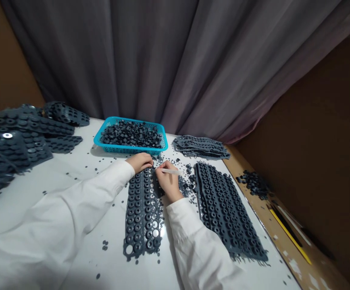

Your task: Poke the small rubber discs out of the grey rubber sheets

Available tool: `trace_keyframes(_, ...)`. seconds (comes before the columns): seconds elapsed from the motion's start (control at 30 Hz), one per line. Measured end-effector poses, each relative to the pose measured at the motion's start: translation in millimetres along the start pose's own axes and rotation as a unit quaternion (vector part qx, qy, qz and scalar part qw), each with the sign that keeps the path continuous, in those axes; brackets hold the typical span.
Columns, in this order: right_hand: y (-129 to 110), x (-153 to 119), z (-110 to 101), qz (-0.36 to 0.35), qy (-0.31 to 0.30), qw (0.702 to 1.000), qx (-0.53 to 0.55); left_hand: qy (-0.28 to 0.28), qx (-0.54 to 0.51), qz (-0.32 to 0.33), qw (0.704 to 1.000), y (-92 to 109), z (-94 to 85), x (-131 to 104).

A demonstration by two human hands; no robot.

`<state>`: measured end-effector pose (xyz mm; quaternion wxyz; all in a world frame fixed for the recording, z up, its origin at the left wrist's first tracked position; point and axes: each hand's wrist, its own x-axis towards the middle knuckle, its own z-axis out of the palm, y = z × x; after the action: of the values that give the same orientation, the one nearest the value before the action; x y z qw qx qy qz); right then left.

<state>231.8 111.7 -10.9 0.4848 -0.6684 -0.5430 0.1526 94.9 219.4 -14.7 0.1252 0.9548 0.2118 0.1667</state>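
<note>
A dark grey moulded rubber sheet [138, 213] with rows of ring-shaped parts lies lengthwise on the white table before me. Some places along its right rows show pale round holes. At its far end my left hand [140, 162] has its fingers curled onto the sheet; the fingertips are partly hidden. Just right of it, my right hand [169, 183] is closed around a slim whitish pen-like stick [171, 171], whose working tip I cannot make out. Small loose dark parts [188, 181] and tiny round discs lie scattered beside my right hand.
Behind my hands stands a blue basket [131, 150] full of small dark parts. More sheets are stacked at the right [226, 209], far right [201, 146] and left [14, 137]. A pile of parts [253, 184] and a yellow-black cutter knife [290, 233] lie along the right edge.
</note>
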Motion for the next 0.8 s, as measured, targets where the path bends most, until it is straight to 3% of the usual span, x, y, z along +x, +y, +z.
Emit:
trace_keyframes(0.2, 2, 0, 0, 0.001, -0.001, 1.0, -0.001, 0.054, -0.057, -0.01, 0.997, -5, 6.4, -7)
trace_keyframes(0.33, 0, -1, -2, 0.01, -0.004, 1.0, 0.029, 0.082, -0.061, -0.026, 0.994, 1, -1.4, -5)
trace_keyframes(0.43, -2, 0, -7, 0.038, 0.011, 0.996, 0.074, 0.112, -0.051, -0.049, 0.991, 21, -17.1, -14)
trace_keyframes(0.5, -3, 3, -12, 0.053, 0.03, 0.993, 0.101, 0.108, -0.047, -0.048, 0.992, 48, -25.8, -32)
trace_keyframes(0.63, -5, 10, -19, 0.075, 0.042, 0.983, 0.163, -0.083, -0.057, 0.005, 0.995, 113, -24.8, -83)
trace_keyframes(0.7, -7, 13, -21, 0.083, 0.041, 0.978, 0.185, -0.11, -0.015, -0.01, 0.994, 134, -18.3, -104)
trace_keyframes(0.8, -10, 15, -24, 0.083, 0.038, 0.977, 0.193, -0.117, 0.014, 0.008, 0.993, 142, -12.4, -119)
